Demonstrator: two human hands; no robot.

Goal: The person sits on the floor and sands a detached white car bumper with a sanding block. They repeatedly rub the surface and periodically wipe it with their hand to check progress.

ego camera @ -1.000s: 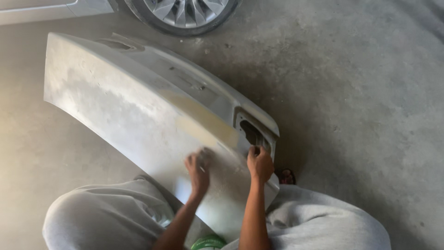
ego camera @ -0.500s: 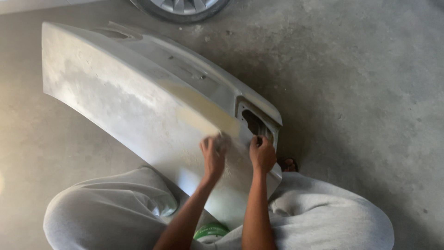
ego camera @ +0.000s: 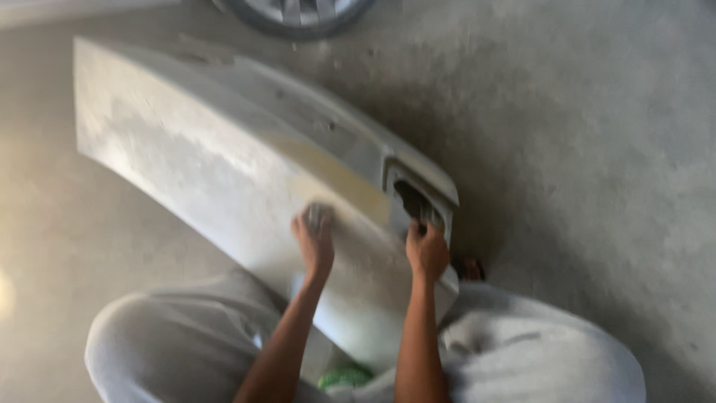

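Observation:
A large grey car bumper (ego camera: pixel 186 157) leans across my lap and onto the concrete floor, its surface dull and patchy. My left hand (ego camera: pixel 313 242) presses flat on the bumper's face with a small grey sanding pad (ego camera: pixel 319 216) under the fingers. My right hand (ego camera: pixel 426 250) grips the lower rim of the dark rectangular opening (ego camera: pixel 415 201) near the bumper's right end. Both forearms reach up from the bottom of the view. My knees, in grey trousers (ego camera: pixel 179 343), sit on either side. The picture is motion-blurred.
A car wheel with a silver rim (ego camera: pixel 298 11) stands at the top edge, just beyond the bumper. Bare concrete floor (ego camera: pixel 597 149) stretches to the right. A small green object (ego camera: pixel 344 375) shows between my legs. Something dark red (ego camera: pixel 470 269) peeks out beside the bumper's right end.
My left hand slid along the bumper toward the right hand, then back to the left and slightly up. The right hand stayed on the opening's rim.

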